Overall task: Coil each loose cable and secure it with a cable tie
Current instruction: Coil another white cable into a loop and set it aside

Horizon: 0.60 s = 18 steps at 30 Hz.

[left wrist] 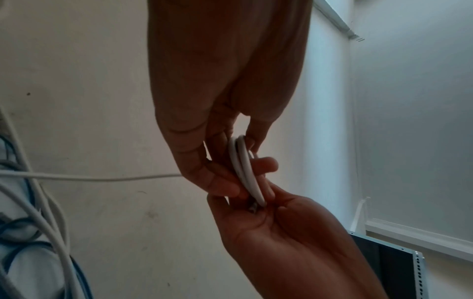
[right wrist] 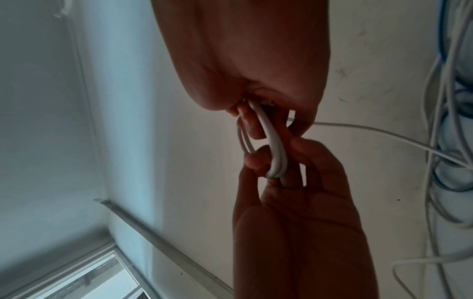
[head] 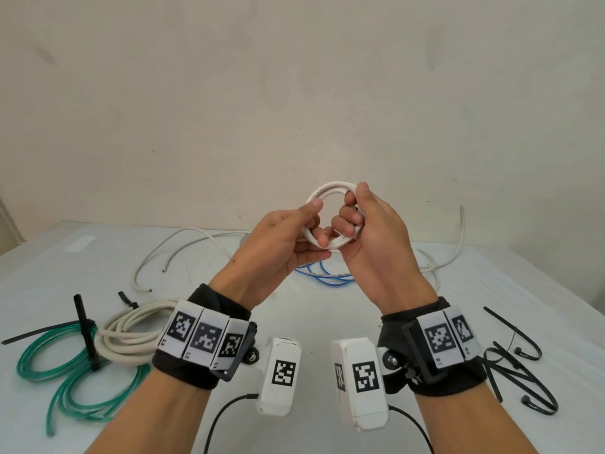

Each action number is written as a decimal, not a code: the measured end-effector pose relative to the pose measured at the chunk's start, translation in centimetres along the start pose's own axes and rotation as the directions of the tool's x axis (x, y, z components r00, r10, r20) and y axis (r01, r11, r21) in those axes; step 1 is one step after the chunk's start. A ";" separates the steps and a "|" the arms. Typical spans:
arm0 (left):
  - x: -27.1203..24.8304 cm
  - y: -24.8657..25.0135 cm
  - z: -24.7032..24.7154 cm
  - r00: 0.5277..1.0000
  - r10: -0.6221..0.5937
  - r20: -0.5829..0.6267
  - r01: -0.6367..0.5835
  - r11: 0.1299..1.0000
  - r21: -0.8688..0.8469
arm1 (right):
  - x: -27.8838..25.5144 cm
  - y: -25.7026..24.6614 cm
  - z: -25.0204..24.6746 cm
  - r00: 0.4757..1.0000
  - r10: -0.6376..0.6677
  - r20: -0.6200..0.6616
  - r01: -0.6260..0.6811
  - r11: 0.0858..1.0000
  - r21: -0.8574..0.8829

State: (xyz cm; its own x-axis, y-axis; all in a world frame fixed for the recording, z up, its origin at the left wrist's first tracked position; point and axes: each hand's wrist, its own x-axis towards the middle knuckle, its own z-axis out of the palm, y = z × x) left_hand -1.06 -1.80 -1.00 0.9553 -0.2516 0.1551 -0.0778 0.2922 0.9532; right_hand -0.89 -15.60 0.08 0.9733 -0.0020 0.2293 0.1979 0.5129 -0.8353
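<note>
A small white cable coil (head: 330,186) of a few turns is held up in the air over the middle of the table. My left hand (head: 314,221) pinches its left side between thumb and fingers. My right hand (head: 353,208) grips the right side, with curled fingers hooked through the ring. The left wrist view shows the coil (left wrist: 245,170) edge-on between both hands, as does the right wrist view of the coil (right wrist: 275,145). I see no tie on this coil. Several black cable ties (head: 517,362) lie loose on the table at the right.
At the left lie a green tubing coil (head: 65,365) with a black tie round it and a cream cable coil (head: 131,332). Loose white cables (head: 183,244) and a blue cable (head: 327,273) sprawl on the white table (head: 327,316) under the hands.
</note>
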 end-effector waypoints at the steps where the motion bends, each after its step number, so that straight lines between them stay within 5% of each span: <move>1: 0.0 0.0 -0.2 1.000 -0.003 -0.007 0.004 1.000 0.008 | 0.1 0.2 -0.1 1.000 -0.004 -0.008 0.004 1.000 -0.017; 18: -0.1 0.3 -0.9 0.985 0.143 -0.099 -0.115 0.962 0.248 | -0.4 -0.1 -0.1 0.997 0.073 -0.025 -0.075 0.991 -0.113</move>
State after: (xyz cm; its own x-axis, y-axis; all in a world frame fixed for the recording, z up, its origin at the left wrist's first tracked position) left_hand -0.91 -0.83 -0.93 0.9578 -0.1145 0.2637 -0.2555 0.0817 0.9634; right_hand -1.28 -15.73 -0.02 0.9878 0.0135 0.1554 0.1362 0.4117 -0.9011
